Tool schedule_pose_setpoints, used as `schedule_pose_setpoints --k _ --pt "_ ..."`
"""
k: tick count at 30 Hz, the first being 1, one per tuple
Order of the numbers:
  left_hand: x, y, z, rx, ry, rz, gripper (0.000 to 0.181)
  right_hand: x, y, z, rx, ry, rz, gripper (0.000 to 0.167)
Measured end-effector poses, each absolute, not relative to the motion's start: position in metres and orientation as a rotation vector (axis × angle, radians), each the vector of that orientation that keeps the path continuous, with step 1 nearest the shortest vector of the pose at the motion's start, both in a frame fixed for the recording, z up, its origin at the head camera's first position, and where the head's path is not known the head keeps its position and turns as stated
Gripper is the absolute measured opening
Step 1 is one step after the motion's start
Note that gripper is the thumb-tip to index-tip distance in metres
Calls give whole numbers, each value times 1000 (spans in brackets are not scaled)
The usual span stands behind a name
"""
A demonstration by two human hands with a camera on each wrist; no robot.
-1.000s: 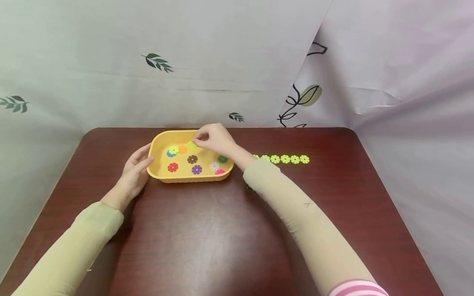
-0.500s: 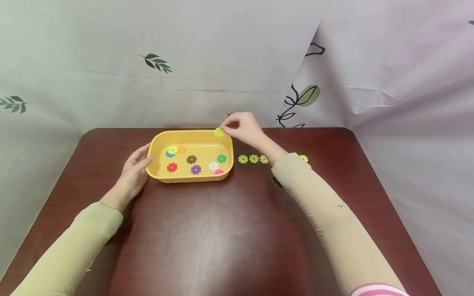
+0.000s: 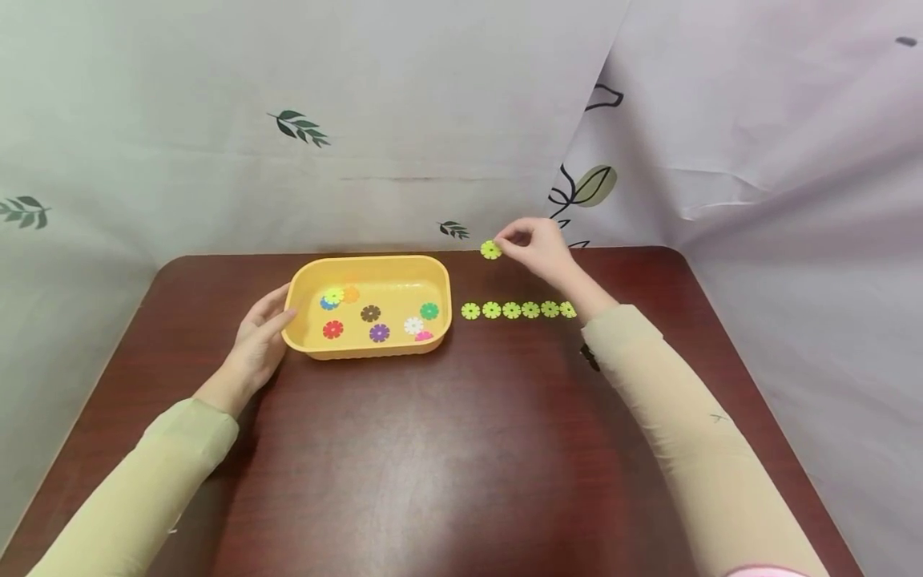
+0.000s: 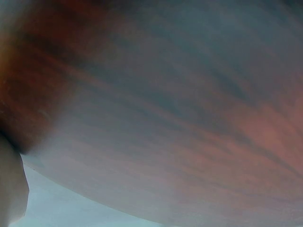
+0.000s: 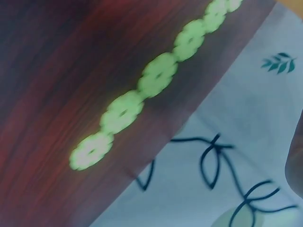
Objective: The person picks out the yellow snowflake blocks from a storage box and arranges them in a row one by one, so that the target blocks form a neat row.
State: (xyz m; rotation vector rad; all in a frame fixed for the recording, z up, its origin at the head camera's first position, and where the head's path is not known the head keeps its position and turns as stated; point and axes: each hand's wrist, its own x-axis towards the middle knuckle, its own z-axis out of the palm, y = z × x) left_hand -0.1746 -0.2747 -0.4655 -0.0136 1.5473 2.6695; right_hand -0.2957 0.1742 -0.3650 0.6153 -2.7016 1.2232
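Observation:
In the head view my left hand [image 3: 259, 340] grips the left end of a yellow plastic basin [image 3: 369, 351], its thumb at the rim. My right hand [image 3: 537, 250] pinches a yellow-green snowflake disc [image 3: 490, 250] between thumb and fingertips, raised near the table's back edge. Below it, a straight row of yellow-green snowflake discs [image 3: 511, 310] lies right of the basin, partly covered by my right wrist. The right wrist view shows this row of discs [image 5: 123, 112] too. Inside the basin lie several loose discs, among them red [image 3: 332, 329], brown [image 3: 371, 313], purple [image 3: 379, 332] and green [image 3: 429, 311].
The dark red-brown wooden table [image 3: 404, 465] has rounded back corners. A pale cloth with leaf prints [image 3: 389, 160] hangs behind it and at the sides. A small dark object [image 3: 590, 357] shows beside my right sleeve. The left wrist view is mostly blurred tabletop [image 4: 156, 118].
My right hand has lifted the yellow-green disc out of the basin and carried it right, past the basin's back right corner. My left hand stays at the basin.

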Motion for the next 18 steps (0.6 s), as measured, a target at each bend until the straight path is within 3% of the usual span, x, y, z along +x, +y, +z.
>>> schedule_pose_setpoints --k 18 --pt "-176 -274 -468 9 1523 2702 39 -283 265 -388 382 -2752 1073 18"
